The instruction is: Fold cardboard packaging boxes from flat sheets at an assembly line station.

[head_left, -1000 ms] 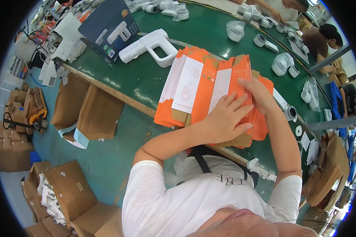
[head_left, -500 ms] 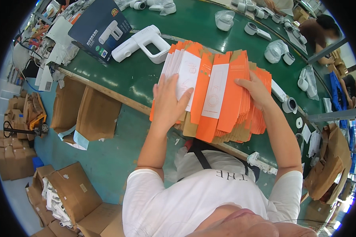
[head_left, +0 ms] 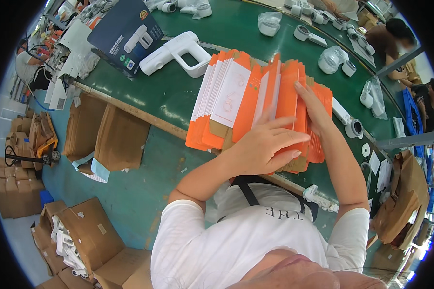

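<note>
A fanned row of flat orange cartons (head_left: pixel 248 103) with white printed panels lies across the near edge of the green table. My left hand (head_left: pixel 267 147) reaches over the front of the row, fingers spread and slightly blurred, close to or touching the cartons. Near its fingertips one carton (head_left: pixel 274 79) tilts up, its white panel seen nearly edge-on. My right hand (head_left: pixel 315 108) grips the right part of the row, thumb on top of the orange cartons, other fingers partly hidden behind them. A white pistol-shaped device (head_left: pixel 178 53) lies beyond the row, beside a dark blue box (head_left: pixel 123 41).
White devices, some in clear plastic bags (head_left: pixel 332 60), lie along the far side of the green table (head_left: pixel 236 24). Open cardboard boxes (head_left: pixel 113 139) stand on the floor to the left, one holding white parts (head_left: pixel 67 248). Another person (head_left: pixel 395 36) sits at the far right.
My left hand has moved right, from the left cartons to the front middle of the row. A middle carton that lay face-up is now tilted. The right hand stays at the right part.
</note>
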`<state>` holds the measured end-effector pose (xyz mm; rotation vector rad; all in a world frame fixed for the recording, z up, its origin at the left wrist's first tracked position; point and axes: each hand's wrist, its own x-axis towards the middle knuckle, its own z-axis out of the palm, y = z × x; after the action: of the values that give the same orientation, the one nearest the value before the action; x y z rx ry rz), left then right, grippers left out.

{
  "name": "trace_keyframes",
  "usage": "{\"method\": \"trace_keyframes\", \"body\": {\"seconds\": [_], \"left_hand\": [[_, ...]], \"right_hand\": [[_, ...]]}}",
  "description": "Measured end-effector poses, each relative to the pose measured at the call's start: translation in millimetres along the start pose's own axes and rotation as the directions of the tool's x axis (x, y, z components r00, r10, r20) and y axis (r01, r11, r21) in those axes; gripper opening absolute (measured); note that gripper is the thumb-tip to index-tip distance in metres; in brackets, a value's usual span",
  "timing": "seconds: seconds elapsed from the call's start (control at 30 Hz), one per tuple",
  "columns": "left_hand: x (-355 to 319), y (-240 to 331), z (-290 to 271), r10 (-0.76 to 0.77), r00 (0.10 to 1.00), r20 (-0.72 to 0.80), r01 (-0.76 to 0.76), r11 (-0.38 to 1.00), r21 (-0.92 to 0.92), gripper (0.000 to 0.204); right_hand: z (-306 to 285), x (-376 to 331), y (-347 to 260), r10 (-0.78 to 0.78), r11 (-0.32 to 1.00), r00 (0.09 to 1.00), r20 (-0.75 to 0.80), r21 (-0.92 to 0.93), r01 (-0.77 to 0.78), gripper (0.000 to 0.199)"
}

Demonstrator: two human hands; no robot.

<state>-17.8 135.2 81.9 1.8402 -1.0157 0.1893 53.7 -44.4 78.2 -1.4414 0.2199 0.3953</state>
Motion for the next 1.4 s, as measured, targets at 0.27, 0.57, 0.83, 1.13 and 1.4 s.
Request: {"method": "trace_keyframes", "body": {"seconds": [0.27,0.57,0.83,1.13,1.4], "left_hand": [[-17,-48,-22,-0.088,0.764,-0.639,0.508,0.693,0.512,0.055],[-23,-26,-40,-0.582,0.755,-0.301,0.655,0.689,0.31,0.058],[-24,-25,-29,-0.55,0.796,-0.253,0.605,0.707,0.367,0.061],[-31,-30,-31,-0.49,0.81,-0.322,0.585,0.709,0.394,0.059],[-28,-15,-19,-0.31,0.899,-0.308,0.435,0.707,0.558,0.049]], "right_hand": [[7,-10,-7,0.009,0.997,0.999,-0.048,-0.073,-0.012,0.089],[5,-4,-3,-0.016,0.997,1.0,-0.014,-0.077,0.015,0.09],[2,-5,0,0.01,0.999,1.0,-0.007,-0.04,-0.01,0.094],[3,-6,-2,0.007,0.999,1.0,0.007,-0.043,-0.007,0.089],[3,-3,-2,0.018,0.999,1.0,0.003,-0.029,-0.018,0.083]]}}
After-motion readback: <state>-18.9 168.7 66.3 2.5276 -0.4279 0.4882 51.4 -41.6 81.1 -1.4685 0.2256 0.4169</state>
